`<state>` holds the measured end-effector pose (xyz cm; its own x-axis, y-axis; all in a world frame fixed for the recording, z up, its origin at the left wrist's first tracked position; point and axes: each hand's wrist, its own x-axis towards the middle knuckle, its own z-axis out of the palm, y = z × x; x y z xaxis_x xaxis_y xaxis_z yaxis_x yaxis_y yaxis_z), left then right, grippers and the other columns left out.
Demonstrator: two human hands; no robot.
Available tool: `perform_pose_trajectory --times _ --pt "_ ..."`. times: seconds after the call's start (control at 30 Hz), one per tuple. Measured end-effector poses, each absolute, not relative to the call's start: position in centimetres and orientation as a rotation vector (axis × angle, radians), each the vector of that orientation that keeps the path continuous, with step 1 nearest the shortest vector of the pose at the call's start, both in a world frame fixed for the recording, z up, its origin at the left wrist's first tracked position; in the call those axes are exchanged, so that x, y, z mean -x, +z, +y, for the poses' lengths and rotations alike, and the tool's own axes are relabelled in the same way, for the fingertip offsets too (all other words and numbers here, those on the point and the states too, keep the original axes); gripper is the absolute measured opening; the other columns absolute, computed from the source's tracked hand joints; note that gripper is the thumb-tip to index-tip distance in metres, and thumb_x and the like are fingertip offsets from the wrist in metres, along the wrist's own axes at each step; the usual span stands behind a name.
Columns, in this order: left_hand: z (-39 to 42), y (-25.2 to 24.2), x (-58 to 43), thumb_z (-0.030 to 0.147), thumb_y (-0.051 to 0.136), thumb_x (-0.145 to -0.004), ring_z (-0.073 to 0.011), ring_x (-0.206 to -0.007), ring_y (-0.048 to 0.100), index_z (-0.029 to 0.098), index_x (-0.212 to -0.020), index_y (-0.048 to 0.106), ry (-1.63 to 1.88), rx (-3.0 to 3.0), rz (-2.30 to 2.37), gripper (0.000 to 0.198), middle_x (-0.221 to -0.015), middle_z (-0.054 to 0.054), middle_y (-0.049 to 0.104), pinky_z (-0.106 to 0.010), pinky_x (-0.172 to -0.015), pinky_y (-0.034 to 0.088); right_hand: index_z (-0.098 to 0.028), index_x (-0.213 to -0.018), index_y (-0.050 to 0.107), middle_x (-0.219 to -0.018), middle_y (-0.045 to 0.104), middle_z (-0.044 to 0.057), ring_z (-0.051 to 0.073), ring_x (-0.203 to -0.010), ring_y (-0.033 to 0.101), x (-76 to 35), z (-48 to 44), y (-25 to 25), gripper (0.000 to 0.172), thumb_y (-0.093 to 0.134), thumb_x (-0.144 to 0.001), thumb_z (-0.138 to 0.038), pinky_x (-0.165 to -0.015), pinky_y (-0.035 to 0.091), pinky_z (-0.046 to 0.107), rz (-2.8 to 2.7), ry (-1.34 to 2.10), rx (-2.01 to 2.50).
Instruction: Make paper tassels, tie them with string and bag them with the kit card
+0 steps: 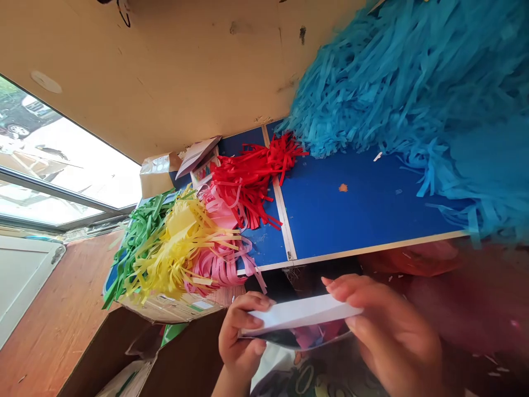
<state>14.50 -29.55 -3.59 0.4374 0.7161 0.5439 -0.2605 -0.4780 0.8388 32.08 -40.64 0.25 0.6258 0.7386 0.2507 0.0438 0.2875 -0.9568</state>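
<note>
Between my two hands is a clear plastic packet with a folded white top strip (303, 312). Pink, blue and reddish pieces show through its clear part, though I cannot make out what they are. My left hand (243, 328) pinches the strip's left end between fingers and thumb. At the other end, the fingers and thumb of my right hand (384, 320) close on the strip. The packet is in front of the blue table's (355, 204) near edge, over my lap.
Bundles of paper tassels lie on the table: green (142, 237), yellow (182, 242), pink (223, 242) and red (252, 182). A large blue tassel heap (392, 88) covers the right end. An open cardboard box (185, 353) stands below. Flat packets (198, 157) rest by the wall.
</note>
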Motion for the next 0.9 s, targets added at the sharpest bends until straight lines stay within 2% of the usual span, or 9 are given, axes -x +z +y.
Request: perform_pose_trajectory --times 0.1,0.2,0.37,0.43,0.53,0.73,0.9 --pt "-28.1 -1.2 -14.3 0.042 0.057 -0.084 -0.0216 -0.081 0.061 0.017 -0.080 0.055 1.070 -1.984 0.279 0.025 -0.084 -0.007 0.063 -0.036 -0.069 0.054 -0.025 -0.091 0.063 -0.093 0.067 0.005 0.019 -0.092 0.065 -31.9 -40.7 0.2 0.024 0.050 -0.081 -0.007 -0.077 0.057 0.029 -0.816 0.528 1.239" --pt "-27.1 2.0 -14.6 0.031 0.058 -0.084 -0.0219 -0.084 0.062 0.017 -0.080 0.056 0.881 -2.392 0.193 0.015 -0.076 -0.006 0.063 -0.035 -0.072 0.054 -0.025 -0.092 0.064 -0.094 0.068 0.006 0.020 -0.089 0.066 -31.9 -40.9 0.1 0.024 0.052 -0.081 -0.008 -0.073 0.058 0.029 -0.804 0.524 1.257" --pt "-26.8 5.0 -15.9 0.040 0.042 -0.092 -0.0207 -0.084 0.064 0.020 -0.112 0.059 0.627 -2.878 0.033 0.033 -0.077 -0.007 0.065 -0.030 -0.067 0.055 -0.026 -0.093 0.066 -0.096 0.069 0.005 0.020 -0.088 0.066 -32.2 -41.6 -0.6 0.024 0.054 -0.080 -0.010 -0.072 0.059 0.031 -0.772 0.510 1.330" --pt "-26.7 5.1 -16.2 0.040 0.039 -0.094 -0.0206 -0.089 0.065 0.020 -0.114 0.059 0.552 -2.880 -0.062 0.035 -0.087 -0.008 0.069 -0.029 -0.070 0.055 -0.028 -0.094 0.067 -0.096 0.069 0.004 0.020 -0.088 0.066 -32.4 -41.7 -0.7 0.027 0.054 -0.079 -0.010 -0.073 0.059 0.031 -0.801 0.508 1.349" --pt "-26.4 4.8 -16.1 0.040 0.046 -0.091 -0.0209 -0.094 0.066 0.013 -0.113 0.058 0.517 -2.797 -0.186 0.037 -0.101 -0.012 0.070 -0.028 -0.077 0.055 -0.029 -0.094 0.068 -0.095 0.069 0.003 0.020 -0.087 0.066 -32.4 -41.4 -0.4 0.029 0.054 -0.078 -0.009 -0.074 0.058 0.031 -0.843 0.501 1.304" --pt "-26.2 4.1 -15.3 0.015 0.051 -0.089 -0.0194 -0.093 0.067 0.013 -0.119 0.053 0.560 -2.607 -0.135 0.030 -0.101 -0.013 0.071 -0.028 -0.079 0.055 -0.028 -0.092 0.068 -0.089 0.070 0.002 0.019 -0.091 0.065 -32.2 -40.4 0.3 0.028 0.051 -0.080 -0.009 -0.079 0.056 0.032 -0.899 0.432 1.150" --pt "-26.4 4.8 -14.9 0.015 0.055 -0.086 -0.0172 -0.090 0.067 0.018 -0.110 0.057 0.395 -2.452 0.067 0.024 -0.104 -0.010 0.069 -0.026 -0.080 0.054 -0.026 -0.093 0.068 -0.089 0.069 0.003 0.019 -0.092 0.063 -32.3 -40.1 0.1 0.027 0.047 -0.082 -0.013 -0.079 0.056 0.030 -0.963 0.409 1.138"
